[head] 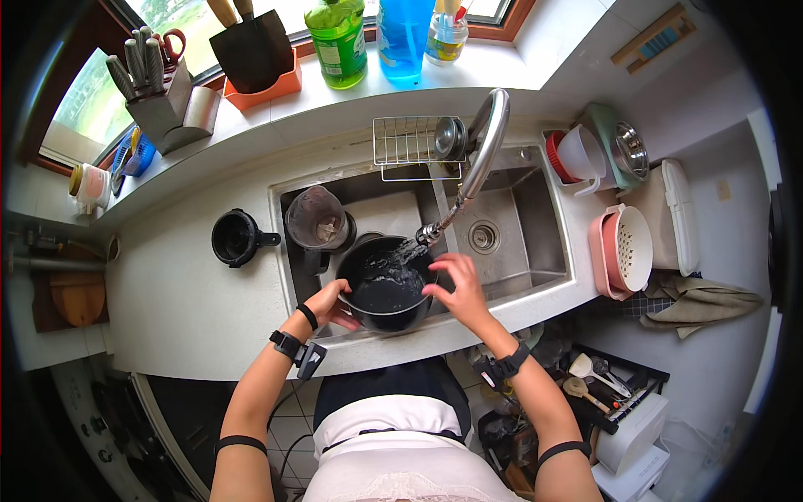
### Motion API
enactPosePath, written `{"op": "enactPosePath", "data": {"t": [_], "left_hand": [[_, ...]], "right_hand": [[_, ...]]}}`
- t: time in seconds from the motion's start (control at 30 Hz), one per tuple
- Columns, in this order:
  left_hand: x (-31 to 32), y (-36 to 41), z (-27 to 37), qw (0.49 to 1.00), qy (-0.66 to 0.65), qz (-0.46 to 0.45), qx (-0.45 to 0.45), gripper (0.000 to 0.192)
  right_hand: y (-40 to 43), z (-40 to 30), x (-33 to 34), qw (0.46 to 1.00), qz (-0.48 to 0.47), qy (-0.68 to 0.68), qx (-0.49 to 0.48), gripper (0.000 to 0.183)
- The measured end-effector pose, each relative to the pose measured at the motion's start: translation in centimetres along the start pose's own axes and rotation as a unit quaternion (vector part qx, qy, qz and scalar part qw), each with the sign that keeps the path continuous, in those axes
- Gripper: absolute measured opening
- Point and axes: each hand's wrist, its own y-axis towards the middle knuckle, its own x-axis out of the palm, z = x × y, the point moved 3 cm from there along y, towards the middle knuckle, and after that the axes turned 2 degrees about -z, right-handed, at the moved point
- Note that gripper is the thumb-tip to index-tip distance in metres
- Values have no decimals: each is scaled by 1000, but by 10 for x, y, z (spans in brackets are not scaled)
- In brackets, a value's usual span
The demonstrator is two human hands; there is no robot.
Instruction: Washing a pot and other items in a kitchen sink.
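A dark round pot [387, 285] is at the front of the left sink basin, with water from the faucet [486, 147] running into it. My left hand [332, 305] grips the pot's left side, thumb at the rim and fingers below. At the right side of the rim, my right hand [457, 285] has its thumb and fingers apart; whether it touches the pot is unclear. A clear blender jug [315, 219] stands in the same basin behind the pot. To the left, on the counter, lies a black round part with a handle [233, 238].
The right sink basin [514, 219] has a drain. A wire rack [408, 141] stands behind the faucet base. Pink colander [630, 248] and bowls are at the right. Along the window sill are a knife block [166, 113], a green bottle [339, 47] and a blue bottle [404, 41].
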Motion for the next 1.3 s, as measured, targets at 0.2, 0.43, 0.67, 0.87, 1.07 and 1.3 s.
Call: {"op": "enactPosePath", "data": {"t": [0.2,0.43,0.67,0.87,1.07,1.3], "left_hand": [[-6,-20,12,991,90,-26,-95,72],[-13,-76,23,975,213,-46,-46,127],[-48,-102,7,984,171,44,22,106],[-76,-110,-1,984,66,135,98,77],[-121,-91,-1,941,-92,206,251,56],[-160,-62,-10,907,-223,189,304,45]], "right_hand": [[-12,-26,41,972,-169,38,-160,27],[-2,-5,40,899,-203,352,165,30],[-18,-2,55,665,-175,659,305,32],[-29,2,47,568,-174,741,312,31],[-57,31,-3,566,-106,767,283,35],[-112,87,-111,636,115,710,282,48]]}}
